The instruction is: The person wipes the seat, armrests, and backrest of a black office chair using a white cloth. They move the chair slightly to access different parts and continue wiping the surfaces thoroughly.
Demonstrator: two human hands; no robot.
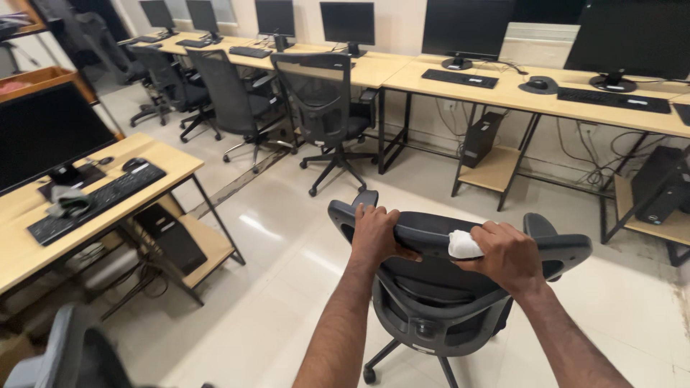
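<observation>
A black mesh-back office chair (438,302) stands right in front of me, its back toward me. My left hand (374,233) grips the top edge of the backrest on its left side. My right hand (507,255) presses a crumpled white cloth (463,246) against the top edge of the backrest on the right. The chair's armrests stick out to either side, and its wheeled base shows below.
A wooden desk (21,223) at the left carries a monitor, a keyboard (97,201) and a grey cloth. A long row of desks (517,93) with monitors and keyboards lines the far wall, with other black chairs (323,115) beside it. Computer towers sit on low shelves.
</observation>
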